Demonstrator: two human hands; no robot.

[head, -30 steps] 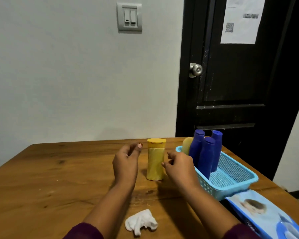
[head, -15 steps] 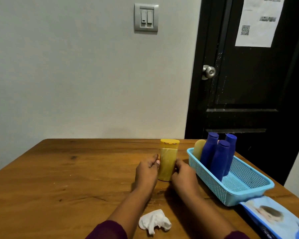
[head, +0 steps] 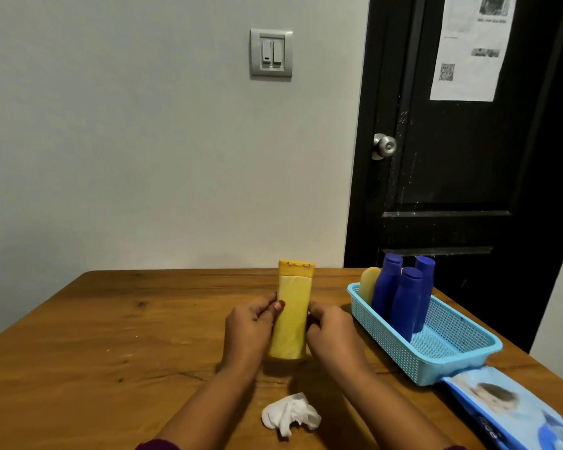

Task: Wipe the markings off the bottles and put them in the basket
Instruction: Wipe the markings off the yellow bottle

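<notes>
A strip of bare wooden table (head: 111,336) shows between the blue basket (head: 436,368) and the yellow bottle (head: 291,315), which the left hand (head: 247,332) and right hand (head: 333,336) grip upright from either side. Inside the basket, three blue bottles (head: 403,300) and a pale yellow bottle (head: 369,285) crowd the far end and rise above the rim; the near half shows open mesh floor. A wipes pack (head: 514,414) meets the basket's near corner and bars that side. A crumpled white wipe (head: 290,414) lies between the forearms near the front edge. Left of the left hand, bare wood runs out to the table's edge.
</notes>
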